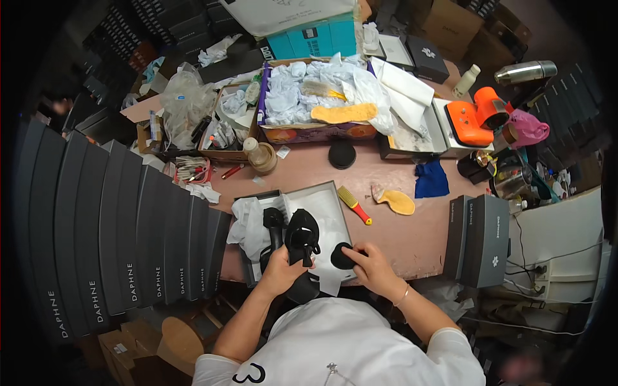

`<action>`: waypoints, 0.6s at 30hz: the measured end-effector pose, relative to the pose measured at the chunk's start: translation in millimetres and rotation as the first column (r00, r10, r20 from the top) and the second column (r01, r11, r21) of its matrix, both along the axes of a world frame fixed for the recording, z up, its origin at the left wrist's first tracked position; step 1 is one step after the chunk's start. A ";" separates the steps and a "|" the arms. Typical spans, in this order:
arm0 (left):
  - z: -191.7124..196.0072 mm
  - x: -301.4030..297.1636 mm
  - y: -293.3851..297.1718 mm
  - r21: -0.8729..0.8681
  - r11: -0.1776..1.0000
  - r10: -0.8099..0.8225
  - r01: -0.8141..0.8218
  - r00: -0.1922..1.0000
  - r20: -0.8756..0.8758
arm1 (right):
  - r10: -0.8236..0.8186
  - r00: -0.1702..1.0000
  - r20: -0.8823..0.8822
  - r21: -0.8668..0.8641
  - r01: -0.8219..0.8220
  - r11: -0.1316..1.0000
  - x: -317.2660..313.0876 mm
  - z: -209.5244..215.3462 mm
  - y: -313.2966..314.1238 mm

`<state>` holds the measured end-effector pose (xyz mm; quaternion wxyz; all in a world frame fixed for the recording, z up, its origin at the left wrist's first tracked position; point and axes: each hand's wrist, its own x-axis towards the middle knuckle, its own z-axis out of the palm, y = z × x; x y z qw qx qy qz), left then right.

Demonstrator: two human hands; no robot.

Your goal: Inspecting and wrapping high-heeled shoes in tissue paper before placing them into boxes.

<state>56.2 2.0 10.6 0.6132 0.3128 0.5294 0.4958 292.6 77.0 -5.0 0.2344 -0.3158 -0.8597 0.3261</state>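
My left hand (281,267) grips a black high-heeled shoe (301,235), holding it upright over an open grey shoebox (335,201) lined with white tissue paper (248,225). A second black shoe (273,222) stands beside it in the box. My right hand (371,264) pinches a flat black round pad (340,256) at the box's near right corner.
A yellow brush with a red handle (355,204) and a yellow insole (396,201) lie right of the box. A blue cloth (430,179), a black round lid (342,154) and a cardboard box of crumpled paper (309,96) sit farther back. Grey shoeboxes are stacked at left (116,231) and right (479,238).
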 end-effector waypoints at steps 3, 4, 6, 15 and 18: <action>-14.7 -1.2 -13.8 -0.013 0.995 -0.104 0.103 0.974 -0.203 | 0.115 0.963 -0.243 0.243 -0.054 0.969 -46.1 78.6 20.9; -24.3 0.2 -18.9 0.080 0.983 -0.144 0.164 0.967 -0.209 | 0.180 0.964 -0.195 0.294 -0.118 0.949 -60.8 79.9 18.9; -3.2 2.0 -27.8 0.017 0.998 -0.063 0.064 0.996 -0.056 | 0.199 0.968 -0.155 0.341 -0.136 0.930 -68.2 49.9 13.2; 5.6 -9.2 -30.5 -0.010 0.998 -0.070 0.069 0.992 -0.103 | 0.155 0.971 -0.182 0.224 -0.112 0.968 -87.5 56.2 -13.5; -12.1 -8.4 -41.2 -0.006 0.997 -0.072 0.072 0.989 -0.131 | 0.142 0.978 -0.155 0.085 -0.130 0.988 -68.0 35.0 -31.6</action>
